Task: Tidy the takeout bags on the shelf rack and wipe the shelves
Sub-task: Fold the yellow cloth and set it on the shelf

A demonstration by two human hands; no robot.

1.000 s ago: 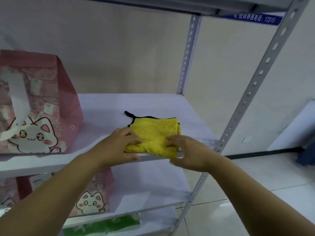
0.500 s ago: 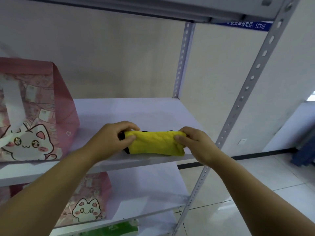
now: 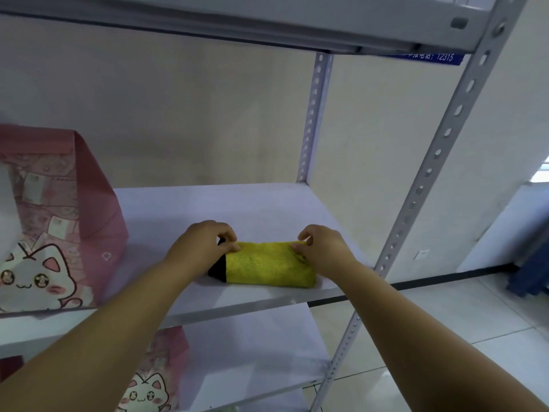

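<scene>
A yellow cloth with a black trim lies folded into a narrow strip near the front edge of the white shelf. My left hand pinches its left end, fingers on the top edge. My right hand pinches its right end the same way. A pink takeout bag with a white cat print stands upright at the left of this shelf, apart from the cloth. A second pink cat bag stands on the shelf below.
Perforated grey uprights stand at the back and front right of the rack. Another shelf runs close overhead. To the right lie a tiled floor and a dark blue object.
The cloth has been folded from a flat square into a narrow strip. Both hands moved from its near edge to its far top edge, and the view tilted up.
</scene>
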